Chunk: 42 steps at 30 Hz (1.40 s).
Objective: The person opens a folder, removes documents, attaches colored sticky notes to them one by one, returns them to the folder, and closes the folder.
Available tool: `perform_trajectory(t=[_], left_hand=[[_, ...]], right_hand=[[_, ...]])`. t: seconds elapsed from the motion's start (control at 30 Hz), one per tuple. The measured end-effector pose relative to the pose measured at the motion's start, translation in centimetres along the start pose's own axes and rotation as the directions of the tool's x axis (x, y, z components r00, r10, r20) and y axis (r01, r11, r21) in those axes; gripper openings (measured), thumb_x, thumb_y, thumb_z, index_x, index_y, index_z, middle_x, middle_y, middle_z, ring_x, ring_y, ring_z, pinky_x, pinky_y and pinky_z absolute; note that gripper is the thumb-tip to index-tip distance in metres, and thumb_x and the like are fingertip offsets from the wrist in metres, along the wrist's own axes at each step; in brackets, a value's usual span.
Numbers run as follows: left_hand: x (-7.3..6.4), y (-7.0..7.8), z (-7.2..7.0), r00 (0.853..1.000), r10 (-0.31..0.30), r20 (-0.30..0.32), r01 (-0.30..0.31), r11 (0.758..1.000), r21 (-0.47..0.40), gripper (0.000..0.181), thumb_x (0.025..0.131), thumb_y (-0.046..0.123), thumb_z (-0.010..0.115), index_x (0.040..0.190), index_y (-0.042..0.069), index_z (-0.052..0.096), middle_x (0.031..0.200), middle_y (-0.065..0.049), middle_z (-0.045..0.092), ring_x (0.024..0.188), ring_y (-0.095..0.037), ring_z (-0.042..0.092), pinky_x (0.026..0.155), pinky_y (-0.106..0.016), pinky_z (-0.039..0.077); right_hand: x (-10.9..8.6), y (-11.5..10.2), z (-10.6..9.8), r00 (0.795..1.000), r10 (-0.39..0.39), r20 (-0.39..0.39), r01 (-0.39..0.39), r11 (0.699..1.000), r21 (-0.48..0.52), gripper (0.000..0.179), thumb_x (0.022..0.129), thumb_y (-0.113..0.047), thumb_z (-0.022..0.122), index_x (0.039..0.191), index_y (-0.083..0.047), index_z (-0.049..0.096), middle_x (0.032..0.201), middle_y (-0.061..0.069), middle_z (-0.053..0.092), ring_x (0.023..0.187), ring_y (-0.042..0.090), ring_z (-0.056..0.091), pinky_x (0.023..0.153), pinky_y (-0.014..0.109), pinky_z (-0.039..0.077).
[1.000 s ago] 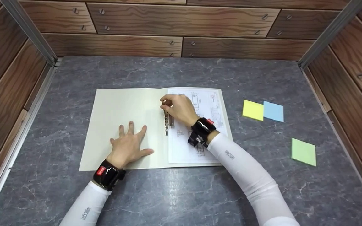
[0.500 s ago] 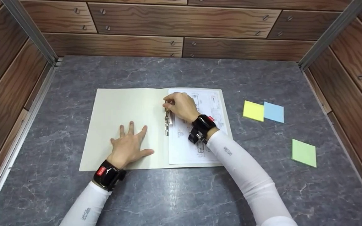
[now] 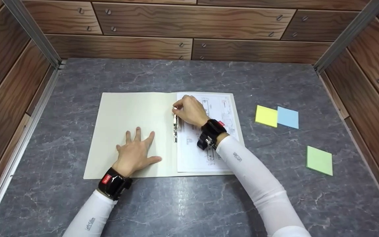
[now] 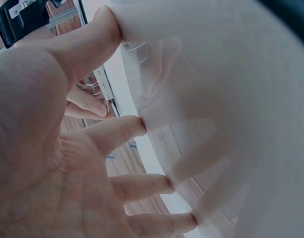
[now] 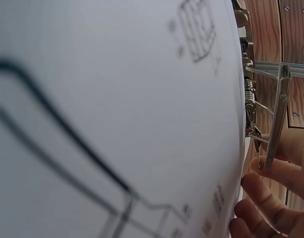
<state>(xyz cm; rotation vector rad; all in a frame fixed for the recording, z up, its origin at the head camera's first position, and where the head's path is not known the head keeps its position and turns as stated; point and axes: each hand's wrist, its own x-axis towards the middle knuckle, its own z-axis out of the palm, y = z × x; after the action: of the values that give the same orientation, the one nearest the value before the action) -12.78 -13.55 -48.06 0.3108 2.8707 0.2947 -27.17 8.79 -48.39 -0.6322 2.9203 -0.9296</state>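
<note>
An opened cream folder (image 3: 117,112) lies on the table, with printed drawing sheets (image 3: 192,158) on its right side. A metal clip (image 3: 175,131) runs along the fold at the sheets' left edge. My left hand (image 3: 133,155) rests with fingers spread on the left cover; the left wrist view shows its fingertips (image 4: 134,125) touching the glossy cover. My right hand (image 3: 191,110) bends over the clip's far end, thumb and forefinger pinching there. Up close in the right wrist view, fingers of the right hand (image 5: 275,193) meet the end of the clip's metal lever (image 5: 279,114); a spring is visible beside it.
Right of the folder lie a yellow sticky-note pad (image 3: 266,116) and a blue one (image 3: 288,117), side by side. Closer to the front right is a green pad (image 3: 319,160). Wood-patterned walls (image 3: 143,19) enclose the grey marbled table (image 3: 183,210) at the back and sides.
My right hand has shifted slightly right and away from me at the clip's far end, fingers still pinching. The left hand has stayed in place on the cover.
</note>
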Motion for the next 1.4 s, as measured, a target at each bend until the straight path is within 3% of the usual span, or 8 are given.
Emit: perform_trajectory(t=[0.4, 0.73, 0.9, 1.17, 1.4], left_hand=[[0.0, 0.0, 0.1, 1.000, 0.002, -0.003, -0.002, 1.000, 0.008, 0.095, 0.085, 0.066, 0.074, 0.160, 0.018, 0.041, 0.161, -0.037, 0.027, 0.141, -0.067, 0.027, 0.085, -0.087, 0.042], [0.0, 0.0, 0.2, 1.000, 0.013, -0.019, -0.013, 1.000, 0.008, 0.093, 0.085, 0.064, 0.075, 0.159, 0.016, 0.044, 0.160, -0.038, 0.028, 0.140, -0.068, 0.028, 0.084, -0.087, 0.042], [0.0, 0.0, 0.2, 1.000, 0.010, -0.014, -0.010, 1.000, 0.008, 0.094, 0.085, 0.065, 0.074, 0.159, 0.016, 0.042, 0.160, -0.038, 0.026, 0.141, -0.068, 0.026, 0.085, -0.087, 0.041], [-0.2, 0.0, 0.3, 0.999, 0.018, -0.033, -0.018, 1.000, -0.009, 0.093, 0.087, 0.063, 0.073, 0.160, 0.014, 0.041, 0.160, -0.039, 0.025, 0.141, -0.069, 0.024, 0.089, -0.089, 0.037], [-0.7, 0.2, 0.6, 0.990, 0.062, -0.125, -0.065, 0.998, -0.019, 0.091, 0.087, 0.057, 0.077, 0.155, 0.006, 0.046, 0.156, -0.043, 0.028, 0.138, -0.072, 0.024, 0.101, -0.087, 0.029]], right_hand=[[0.1, 0.1, -0.1, 1.000, -0.007, 0.017, 0.006, 1.000, 0.003, 0.029, 0.096, -0.025, 0.070, 0.117, -0.008, 0.079, 0.103, 0.009, 0.070, 0.097, 0.026, 0.062, 0.084, 0.039, 0.052], [-0.9, 0.0, -2.3, 1.000, 0.008, -0.019, -0.007, 0.999, 0.054, 0.035, 0.098, -0.030, 0.071, 0.124, -0.007, 0.075, 0.113, 0.012, 0.070, 0.091, 0.023, 0.064, 0.079, 0.037, 0.054], [-2.2, 0.7, -4.2, 0.997, 0.056, -0.051, -0.049, 0.990, 0.133, 0.038, 0.098, -0.029, 0.072, 0.126, -0.004, 0.072, 0.119, 0.013, 0.070, 0.092, 0.024, 0.067, 0.082, 0.036, 0.056], [-5.3, 3.3, -6.9, 0.986, 0.157, -0.061, -0.134, 0.952, 0.276, 0.038, 0.099, -0.025, 0.070, 0.131, -0.003, 0.069, 0.126, 0.015, 0.069, 0.105, 0.033, 0.068, 0.090, 0.042, 0.056], [-8.4, 5.9, -8.3, 0.970, 0.240, -0.041, -0.213, 0.918, 0.333, 0.040, 0.101, -0.022, 0.069, 0.135, -0.001, 0.066, 0.133, 0.018, 0.066, 0.114, 0.036, 0.063, 0.094, 0.045, 0.054]])
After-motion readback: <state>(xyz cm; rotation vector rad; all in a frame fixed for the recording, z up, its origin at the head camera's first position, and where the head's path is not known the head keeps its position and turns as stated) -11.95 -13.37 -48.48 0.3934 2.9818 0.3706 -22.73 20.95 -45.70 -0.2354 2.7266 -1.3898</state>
